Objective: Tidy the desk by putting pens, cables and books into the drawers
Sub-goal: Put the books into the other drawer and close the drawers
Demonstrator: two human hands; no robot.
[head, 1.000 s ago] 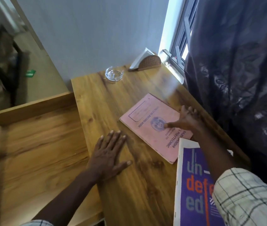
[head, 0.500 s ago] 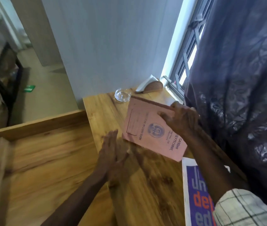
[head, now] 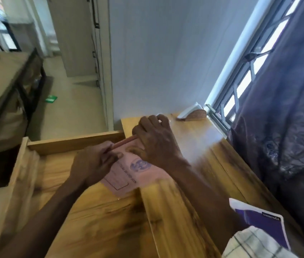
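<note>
The dark curtain (head: 286, 127) hangs down your right side, touching the desk (head: 199, 164) along its far edge. To the desk's left, the wooden drawer (head: 73, 144) stands pulled out, its plank floor in plain sight. The pink book (head: 128, 174) is the one thing over it. The book hangs tilted, cover toward you, with its top edge level with the desk's near corner and its lower corner down inside the drawer, just beside the desk's side. You cannot tell whether that corner touches the drawer floor.

The purple book (head: 259, 222) lies flat on the desk near your right sleeve, well apart from the drawer.

Your right hand (head: 156, 144) clamps the pink book's top edge, fingers curled over the back and thumb on the cover. Your left hand (head: 93, 164) pinches the same book at its left edge.

A small woven holder (head: 194, 113) sits at the desk's back corner by the window.
</note>
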